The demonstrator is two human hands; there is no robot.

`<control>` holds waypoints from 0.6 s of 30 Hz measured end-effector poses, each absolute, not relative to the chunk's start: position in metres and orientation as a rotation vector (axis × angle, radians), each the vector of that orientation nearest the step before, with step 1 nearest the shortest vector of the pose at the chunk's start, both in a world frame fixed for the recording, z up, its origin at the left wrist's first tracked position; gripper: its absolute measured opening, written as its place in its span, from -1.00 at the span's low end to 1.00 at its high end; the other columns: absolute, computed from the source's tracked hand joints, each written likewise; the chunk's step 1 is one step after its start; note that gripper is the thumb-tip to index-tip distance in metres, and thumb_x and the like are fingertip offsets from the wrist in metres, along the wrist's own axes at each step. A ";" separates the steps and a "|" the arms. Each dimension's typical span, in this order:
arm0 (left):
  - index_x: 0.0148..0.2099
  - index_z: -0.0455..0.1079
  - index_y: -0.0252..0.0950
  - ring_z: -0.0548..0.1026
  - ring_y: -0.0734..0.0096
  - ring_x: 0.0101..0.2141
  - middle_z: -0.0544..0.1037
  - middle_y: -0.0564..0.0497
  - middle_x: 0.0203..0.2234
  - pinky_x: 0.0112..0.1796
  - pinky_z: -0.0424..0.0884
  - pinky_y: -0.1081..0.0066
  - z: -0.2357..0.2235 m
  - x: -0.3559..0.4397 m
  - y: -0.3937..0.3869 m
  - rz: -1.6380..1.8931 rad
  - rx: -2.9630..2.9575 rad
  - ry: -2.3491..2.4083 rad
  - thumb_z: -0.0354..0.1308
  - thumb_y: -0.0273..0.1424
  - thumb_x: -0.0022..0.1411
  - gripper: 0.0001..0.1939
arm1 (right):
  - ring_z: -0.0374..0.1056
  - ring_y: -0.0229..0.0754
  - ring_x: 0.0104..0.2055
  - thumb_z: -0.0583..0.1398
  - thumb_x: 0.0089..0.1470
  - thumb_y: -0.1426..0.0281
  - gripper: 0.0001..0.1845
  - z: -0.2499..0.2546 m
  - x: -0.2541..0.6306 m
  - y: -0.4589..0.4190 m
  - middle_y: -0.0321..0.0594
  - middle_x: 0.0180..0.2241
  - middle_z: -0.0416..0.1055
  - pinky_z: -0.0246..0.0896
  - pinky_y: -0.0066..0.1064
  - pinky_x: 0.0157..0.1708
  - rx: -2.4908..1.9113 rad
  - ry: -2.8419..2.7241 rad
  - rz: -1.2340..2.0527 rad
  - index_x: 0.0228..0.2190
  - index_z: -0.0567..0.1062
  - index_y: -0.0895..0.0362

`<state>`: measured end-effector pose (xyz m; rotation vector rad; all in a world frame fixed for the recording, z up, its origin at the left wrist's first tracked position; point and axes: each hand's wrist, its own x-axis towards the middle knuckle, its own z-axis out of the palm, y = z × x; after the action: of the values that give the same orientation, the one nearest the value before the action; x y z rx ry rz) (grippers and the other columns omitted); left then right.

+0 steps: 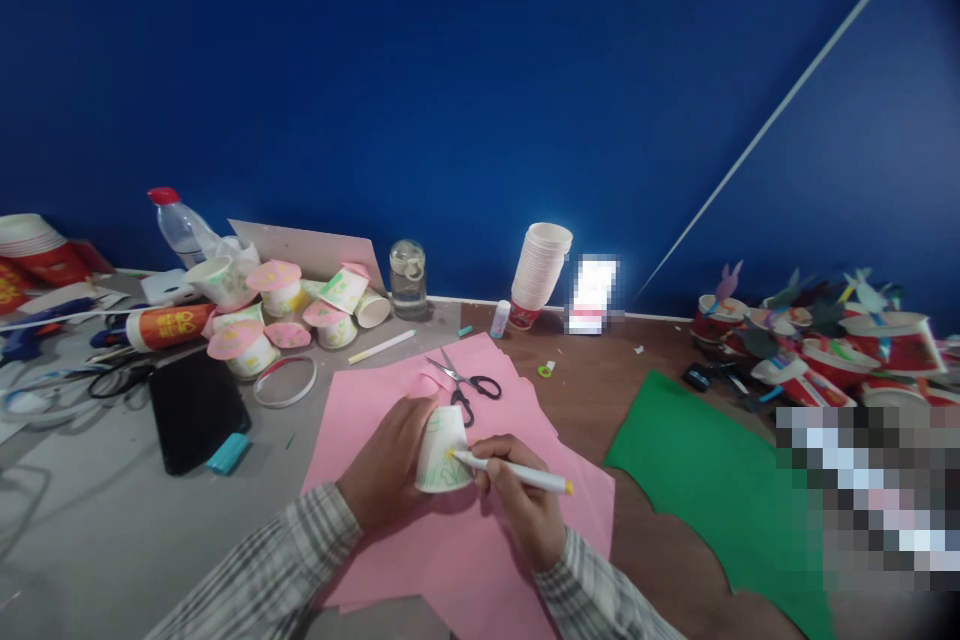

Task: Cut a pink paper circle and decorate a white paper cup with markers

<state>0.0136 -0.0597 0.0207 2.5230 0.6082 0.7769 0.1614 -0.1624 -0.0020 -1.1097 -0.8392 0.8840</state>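
Observation:
A white paper cup [442,450] with green and yellow drawings is gripped in my left hand [390,455], its wide rim facing down. My right hand [521,495] pinches a white marker [525,475] with a yellow end, and its tip touches the cup's side by a yellow mark. Under both hands lie several sheets of pink paper [375,560]. Just beyond the cup, scissors [465,382] with black handles rest spread on the paper. A small curled pink piece [424,385] sits behind the cup.
Decorated cups with pink tops [274,290] cluster at the left, near a black phone [196,410] and a tape ring [285,382]. Along the wall stand a clear bottle [408,285], a glue stick [500,320] and stacked cups [538,270]. Green paper [705,480] lies right, before red cups [832,355].

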 end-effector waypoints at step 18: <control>0.10 0.00 -0.25 0.37 -0.01 -0.15 0.41 -0.17 -0.16 -0.12 0.39 0.01 0.019 0.013 -0.058 0.771 2.527 0.602 0.25 -0.17 -0.07 -0.25 | 0.19 -0.23 -0.70 0.19 -0.10 0.34 -0.84 -0.006 0.163 -0.163 -0.33 -0.74 0.34 0.16 -0.49 -0.76 -1.076 -0.837 0.923 -0.50 0.54 0.16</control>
<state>0.0126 -0.0582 0.0190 2.5271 0.6019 0.7706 0.1632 -0.1628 -0.0056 -1.0755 -0.8370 0.9226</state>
